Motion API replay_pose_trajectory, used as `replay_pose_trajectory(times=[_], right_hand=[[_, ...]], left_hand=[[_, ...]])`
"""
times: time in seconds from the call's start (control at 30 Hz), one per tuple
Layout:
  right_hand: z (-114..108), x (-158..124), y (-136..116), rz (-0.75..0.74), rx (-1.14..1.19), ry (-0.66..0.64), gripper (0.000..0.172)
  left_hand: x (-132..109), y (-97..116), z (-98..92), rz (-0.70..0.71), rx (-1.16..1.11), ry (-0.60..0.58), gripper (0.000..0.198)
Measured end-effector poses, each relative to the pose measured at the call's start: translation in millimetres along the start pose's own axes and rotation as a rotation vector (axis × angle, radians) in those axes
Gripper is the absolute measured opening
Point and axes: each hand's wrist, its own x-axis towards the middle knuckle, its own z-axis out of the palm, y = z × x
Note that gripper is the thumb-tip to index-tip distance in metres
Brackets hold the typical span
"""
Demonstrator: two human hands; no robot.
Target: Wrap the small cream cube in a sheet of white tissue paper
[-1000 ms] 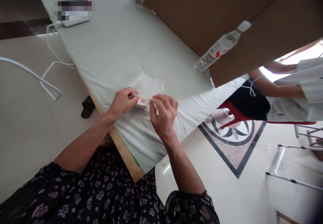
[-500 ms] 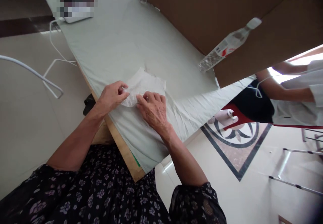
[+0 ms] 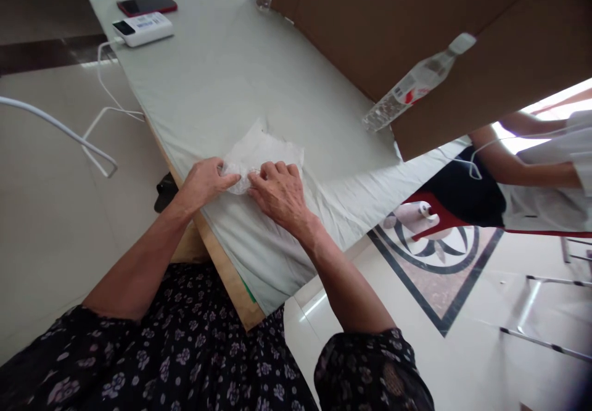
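Grey-clothed table (image 3: 222,84) — left hand (image 3: 206,179), right hand (image 3: 277,192) pressing white lace piece (image 3: 261,152)

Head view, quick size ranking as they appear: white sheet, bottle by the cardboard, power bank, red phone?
1. white sheet, partly covered
2. bottle, longer but slimmer; a close call
3. power bank and red phone look alike; both lie farther off, so unranked

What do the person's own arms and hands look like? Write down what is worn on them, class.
The left hand and right hand are bare: no gloves, rings or watch show. The forearms are bare too. The left sleeve and right sleeve are loose black fabric printed with small pale lilac flowers, ending near the elbows.
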Motion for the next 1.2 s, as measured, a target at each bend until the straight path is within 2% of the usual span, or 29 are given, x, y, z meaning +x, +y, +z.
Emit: replay_pose_trajectory(times=[0.1,0.23,0.33,0.43,0.53,0.67,0.8,0.9,0.97,1.07,1.13,1.2], right_hand=[[-2.2,3.1,2.3,-0.009,0.028,-0.02,0.022],[-2.1,6.6,5.0,0.0,0.088,-0.029,0.025],[-2.3,8.6,4.2,0.028,0.108,-0.031,0.033],[-2.5,9.8,1.8,0.057,0.123,-0.033,0.042],[-2.1,9.3,-0.1,0.083,0.142,-0.013,0.052],[-1.6,4.7,0.0,0.099,0.187,-0.013,0.058],[-0.8,-3.2,4.4,0.09,0.229,-0.012,0.066],[-0.3,-10.1,9.7,0.078,0.303,-0.002,0.069],[-0.5,-16.9,12.6,0.059,0.367,0.03,0.07],[0.4,-34.5,15.7,0.09,0.419,0.174,0.061],[4.2,-51.3,18.3,0.232,0.43,0.339,0.048],[11.2,-69.0,22.4,0.449,0.476,0.467,0.04]], left_hand=[[1.6,4.8,4.1,0.035,0.016,-0.02,0.023],[-2.9,13.3,8.2,0.071,0.079,0.135,0.02],[-4.5,19.3,10.5,0.107,-0.047,0.152,0.017],[-2.5,23.8,14.5,0.146,-0.284,0.101,0.013],[-1.6,29.0,20.1,0.15,-0.414,0.072,0.009],[-7.4,34.1,18.1,0.179,-0.464,-0.068,0.018],[-13.0,30.9,2.5,0.318,-0.484,-0.256,0.031],[-13.3,27.4,-3.3,0.385,-0.454,-0.308,0.042],[-13.4,26.3,0.3,0.424,-0.364,-0.253,0.04],[-15.1,25.2,13.6,0.504,-0.161,-0.032,0.027],[-16.5,24.0,22.6,0.562,-0.075,0.093,0.022],[-17.4,22.8,28.6,0.615,-0.033,0.153,0.019]])
